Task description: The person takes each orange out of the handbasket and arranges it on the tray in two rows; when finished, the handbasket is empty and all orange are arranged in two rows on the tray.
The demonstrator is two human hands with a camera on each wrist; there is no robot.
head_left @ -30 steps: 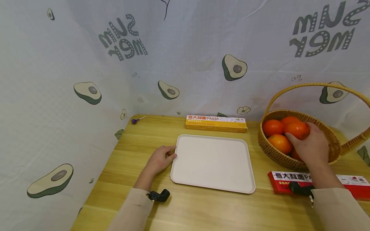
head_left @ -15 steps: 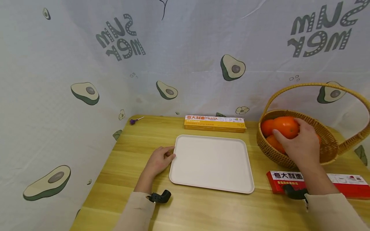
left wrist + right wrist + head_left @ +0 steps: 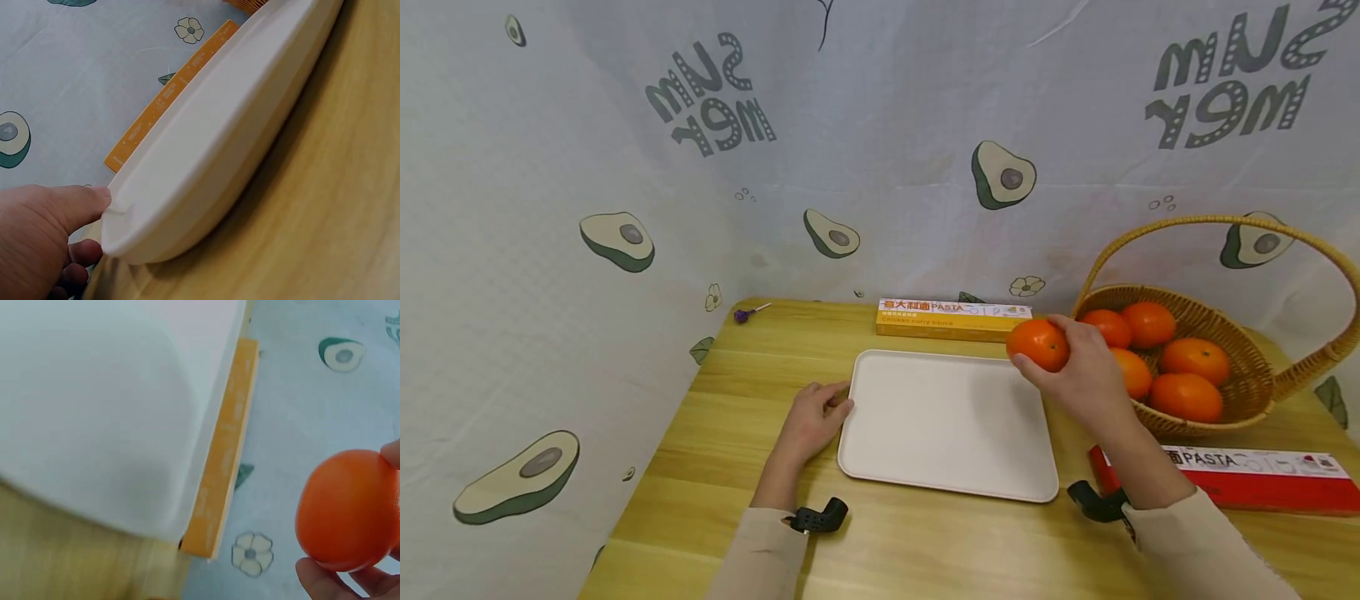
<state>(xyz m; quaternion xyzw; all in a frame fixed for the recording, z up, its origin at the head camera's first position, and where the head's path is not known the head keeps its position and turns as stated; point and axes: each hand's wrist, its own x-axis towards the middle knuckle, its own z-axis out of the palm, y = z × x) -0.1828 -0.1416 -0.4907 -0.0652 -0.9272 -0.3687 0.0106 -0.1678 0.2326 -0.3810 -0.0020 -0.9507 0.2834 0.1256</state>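
My right hand (image 3: 1086, 379) holds a smooth orange-red fruit (image 3: 1038, 344) above the right back corner of a white rectangular tray (image 3: 947, 425). The right wrist view shows fingertips curled round the same fruit (image 3: 350, 509). At the tray's left edge, my left hand (image 3: 812, 421) pinches the rim; in the left wrist view the thumb (image 3: 87, 203) lies on the rim and the other fingers are curled at its outer side. A wicker basket (image 3: 1255, 408) at the right, with a tall arched handle, contains several more such fruits (image 3: 1186, 397).
A yellow pasta box (image 3: 951, 325) lies behind the tray. In front of the basket is a red pasta box (image 3: 1277, 492), partly covered by the right forearm. A purple lollipop (image 3: 742, 316) rests at the table's far left corner. Avocado-printed cloth (image 3: 910, 167) hangs behind the table.
My right hand has lifted the fruit out of the basket and carried it left to the tray's corner. More fruits now show in the basket. The left hand stays at the tray.
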